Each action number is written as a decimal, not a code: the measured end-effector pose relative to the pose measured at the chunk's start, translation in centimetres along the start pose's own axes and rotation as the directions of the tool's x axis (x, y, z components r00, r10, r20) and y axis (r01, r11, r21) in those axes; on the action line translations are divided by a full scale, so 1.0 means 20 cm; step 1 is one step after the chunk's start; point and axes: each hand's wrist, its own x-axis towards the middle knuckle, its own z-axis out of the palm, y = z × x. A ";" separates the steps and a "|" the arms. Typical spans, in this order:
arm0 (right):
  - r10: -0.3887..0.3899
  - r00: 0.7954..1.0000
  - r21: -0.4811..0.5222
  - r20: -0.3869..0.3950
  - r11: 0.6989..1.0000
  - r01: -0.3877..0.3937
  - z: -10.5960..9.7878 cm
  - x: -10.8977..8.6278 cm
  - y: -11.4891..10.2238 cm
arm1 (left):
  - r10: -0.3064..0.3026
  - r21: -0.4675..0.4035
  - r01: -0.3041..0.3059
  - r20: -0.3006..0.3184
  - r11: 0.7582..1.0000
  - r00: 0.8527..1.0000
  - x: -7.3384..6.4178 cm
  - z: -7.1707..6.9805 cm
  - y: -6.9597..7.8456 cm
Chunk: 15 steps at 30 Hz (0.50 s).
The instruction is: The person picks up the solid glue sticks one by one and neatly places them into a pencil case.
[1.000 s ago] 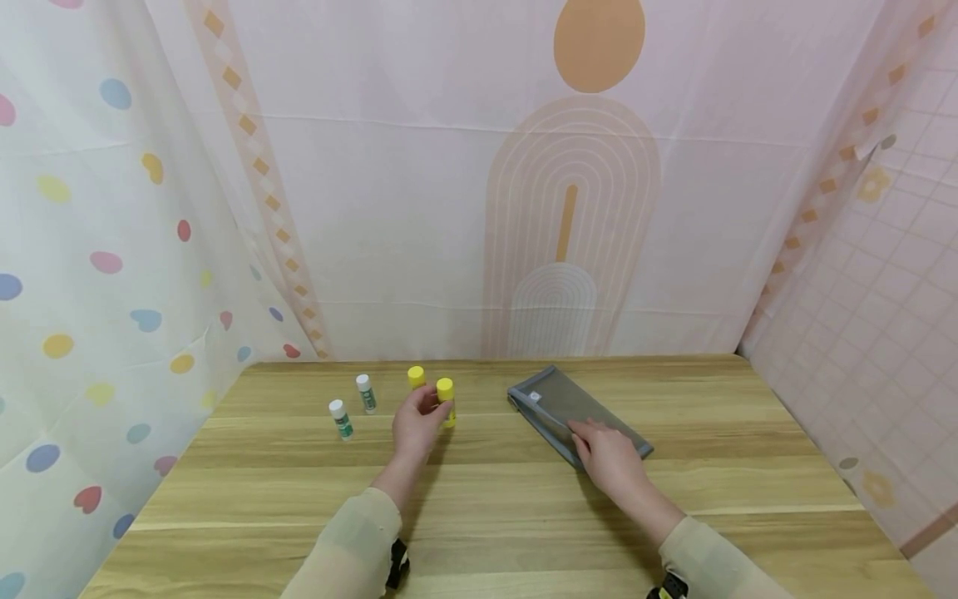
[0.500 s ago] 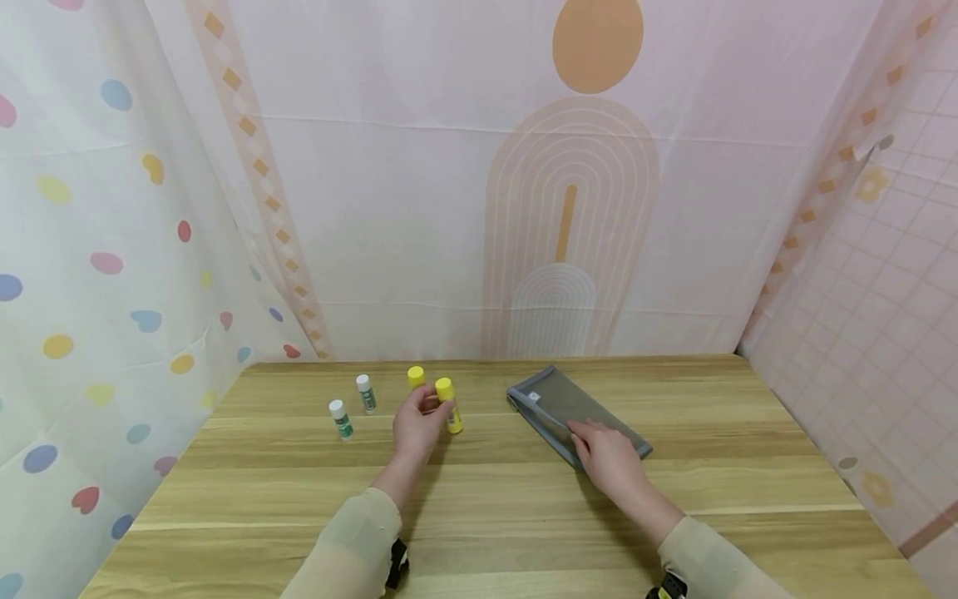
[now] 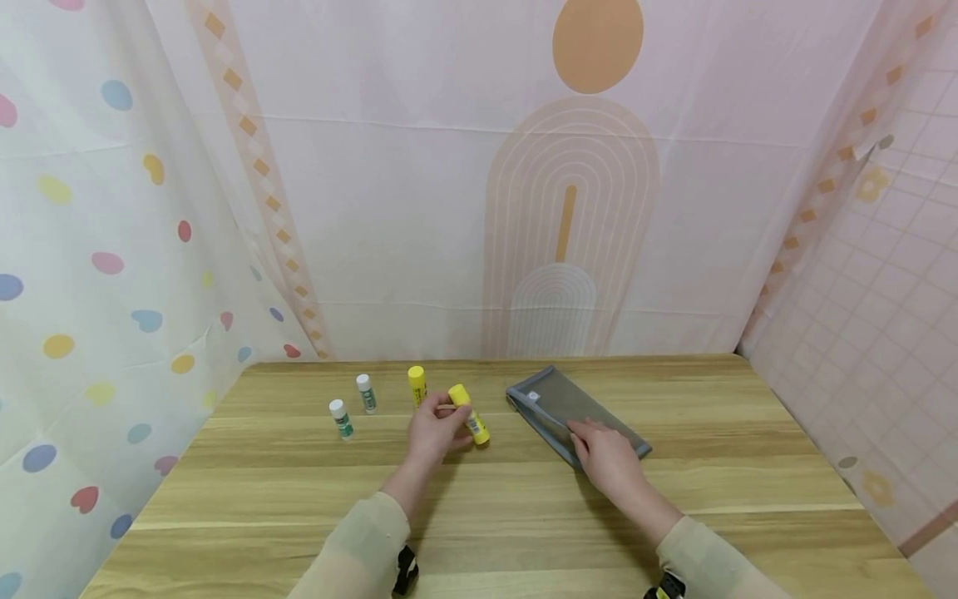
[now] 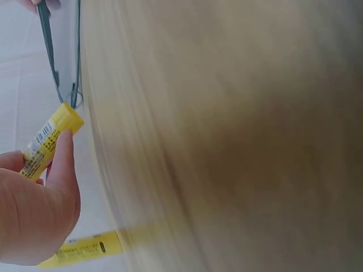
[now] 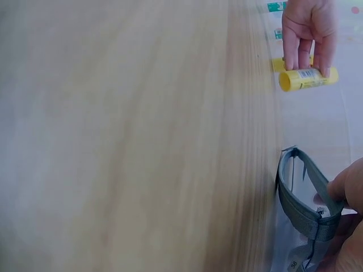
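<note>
My left hand (image 3: 434, 433) pinches a yellow glue stick (image 3: 476, 427), tilted with its cap end up and to the left. The left wrist view shows the thumb and fingers around this glue stick (image 4: 42, 144), its printed label facing out. A second yellow glue stick (image 3: 417, 381) stands just behind the hand, its lower part hidden. To the right, my right hand (image 3: 609, 457) grips the near edge of a grey mesh zipper pouch (image 3: 580, 403) lying on the table. In the right wrist view the pouch's zippered mouth (image 5: 300, 212) gapes apart beside the fingers.
Two small white-capped glue sticks with green labels, one nearer (image 3: 341, 420) and one farther (image 3: 366, 394), stand left of the left hand. The wooden table (image 3: 516, 524) ends at a patterned curtain (image 3: 404, 249) behind, with more curtain at both sides.
My left hand has drawn the yellow glue stick off its upright stance, tilting it and moving it right toward the pouch. The right hand and pouch stay nearly in place.
</note>
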 end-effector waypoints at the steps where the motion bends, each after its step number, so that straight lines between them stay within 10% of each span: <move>1: 0.001 1.000 0.001 0.000 1.000 -0.001 0.00 0.00 0.00 | -0.011 -0.010 0.011 0.010 1.000 1.000 -0.01 0.01 0.00; 15: 0.019 1.000 0.004 0.003 1.000 -0.019 0.00 0.00 0.00 | -0.112 -0.211 0.140 0.136 0.967 0.984 -0.08 0.16 -0.02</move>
